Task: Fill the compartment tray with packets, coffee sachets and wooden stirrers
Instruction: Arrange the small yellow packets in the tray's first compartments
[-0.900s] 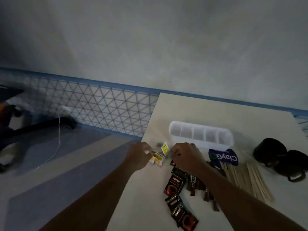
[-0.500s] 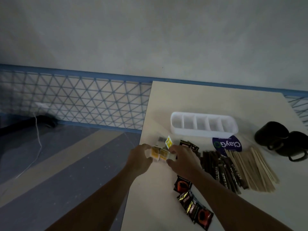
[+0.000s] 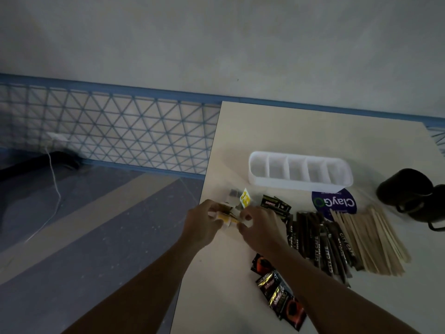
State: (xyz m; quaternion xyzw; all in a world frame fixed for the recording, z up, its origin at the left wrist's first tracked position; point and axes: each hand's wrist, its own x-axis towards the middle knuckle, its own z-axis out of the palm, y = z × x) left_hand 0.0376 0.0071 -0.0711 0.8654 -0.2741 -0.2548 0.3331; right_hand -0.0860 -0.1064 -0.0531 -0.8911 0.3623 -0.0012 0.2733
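Note:
A white compartment tray [image 3: 301, 182] stands on the table, its several compartments bare. My left hand [image 3: 201, 224] and my right hand [image 3: 258, 229] meet near the table's left edge, both closed on a small bunch of white and yellow packets [image 3: 226, 216]. More of these packets [image 3: 243, 197] lie just beyond my fingers. Dark stick sachets [image 3: 320, 244] lie in a row right of my right hand. Wooden stirrers [image 3: 370, 244] fan out beside them. Black and orange coffee sachets [image 3: 279, 292] lie near the front, under my right forearm.
Two black mugs [image 3: 414, 194] stand at the table's right side. A round purple sticker [image 3: 334, 203] lies in front of the tray. The table's left edge [image 3: 204, 189] drops to a grey floor; a white cable [image 3: 56, 186] trails there.
The view has swung slightly, so the table sits lower and more to the right. My two hands have stayed together on the white and yellow packets, gathering them closer.

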